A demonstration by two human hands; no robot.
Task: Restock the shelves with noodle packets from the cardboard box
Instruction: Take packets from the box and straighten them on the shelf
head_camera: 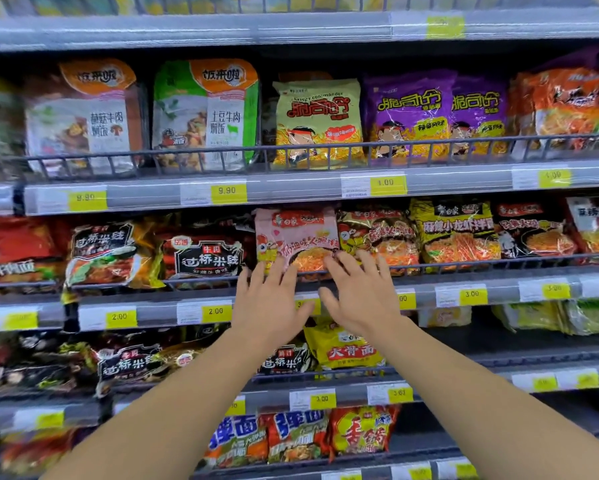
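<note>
The shelving [291, 188] fills the whole view in stacked tiers, each with a grey price rail along its front edge and a low dark wire fence [464, 263] above that rail. Packets stand tightly side by side on the upper two visible tiers, so little free room shows along those front edges. One tier lower, to the right of a yellow packet [346, 351], the shelf is dark and open behind its fence.

On the middle tier, the pink noodle packet [296, 237] stands upright behind the fence, about midway along the front edge, between a black packet [208, 258] on its left and a red-and-yellow packet [377, 233] on its right, touching both.

Both forearms reach up from the lower corners toward this spot. The left hand [268, 299] is a wide grip, fingers straight and spread, fingertips [284, 268] laid on the lower edge of the pink packet at the fence. The right hand [360, 292] is likewise wide and holds nothing, fingers spread, tips at the fence where the pink packet meets its right-hand neighbour. Both palms cover part of the price rail below.
</note>
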